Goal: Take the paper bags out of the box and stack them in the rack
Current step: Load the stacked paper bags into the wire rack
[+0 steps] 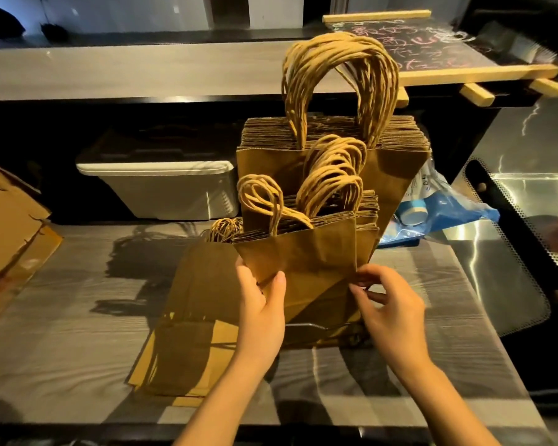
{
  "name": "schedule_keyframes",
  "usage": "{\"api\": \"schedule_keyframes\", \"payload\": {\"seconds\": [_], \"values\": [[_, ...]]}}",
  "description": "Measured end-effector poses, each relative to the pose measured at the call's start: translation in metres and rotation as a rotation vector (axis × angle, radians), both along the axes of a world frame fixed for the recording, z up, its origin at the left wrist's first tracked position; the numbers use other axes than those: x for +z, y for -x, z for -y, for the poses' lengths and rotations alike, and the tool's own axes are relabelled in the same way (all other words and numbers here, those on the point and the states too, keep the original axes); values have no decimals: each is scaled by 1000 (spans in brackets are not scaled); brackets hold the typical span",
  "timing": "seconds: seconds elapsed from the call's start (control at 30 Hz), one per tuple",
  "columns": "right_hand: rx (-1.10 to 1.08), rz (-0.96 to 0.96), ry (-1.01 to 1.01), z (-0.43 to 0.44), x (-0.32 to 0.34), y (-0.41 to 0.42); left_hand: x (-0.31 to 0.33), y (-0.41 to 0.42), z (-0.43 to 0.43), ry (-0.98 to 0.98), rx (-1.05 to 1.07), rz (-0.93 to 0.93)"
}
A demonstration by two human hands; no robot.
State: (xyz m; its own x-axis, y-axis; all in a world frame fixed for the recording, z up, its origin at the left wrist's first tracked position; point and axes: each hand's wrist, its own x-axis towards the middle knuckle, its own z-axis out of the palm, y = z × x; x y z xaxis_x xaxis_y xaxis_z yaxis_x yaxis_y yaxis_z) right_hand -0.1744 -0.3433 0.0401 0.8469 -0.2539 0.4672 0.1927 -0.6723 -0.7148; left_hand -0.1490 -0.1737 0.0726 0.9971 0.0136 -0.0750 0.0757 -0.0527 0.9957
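Bundle of small paper bags [303, 252] upright, handles up, long axis vertical, between your hands. Your left hand [261, 304] grips left edge, thumb in front; right hand [390, 304] pinches right edge. Rack [316, 328] slot looks directly below.

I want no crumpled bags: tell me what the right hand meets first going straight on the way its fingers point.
The right hand points left at the right edge of the front bunch of small paper bags; that comes first. It may already touch it: depth is unclear.
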Motion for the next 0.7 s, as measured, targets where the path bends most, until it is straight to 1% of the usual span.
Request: {"api": "schedule_keyframes", "payload": {"seconds": [0.1,0.17,0.27,0.33,0.4,0.47,0.57,0.7], "values": [[-30,-10,31,-1,-1,-2,1,-4,-3,-14,-35,-7],[-43,6,-33,-5,5,-6,5,-6,-4,-3,-49,22],[13,-36,-304,-11,20,-16,13,-11,-5,45,-84,86],[148,-113,-495,-13,29,-23,19,-15,-3,81,-141,111],[268,-157,-605,-14,37,-30,23,-20,-2,101,-247,135],[294,-156,-684,-16,40,-33,25,-22,0,92,-336,165],[246,-122,-693,-20,36,-26,26,-18,-1,75,-365,222],[207,-57,-671,-23,29,-21,24,-13,-4,100,-303,265]]}}
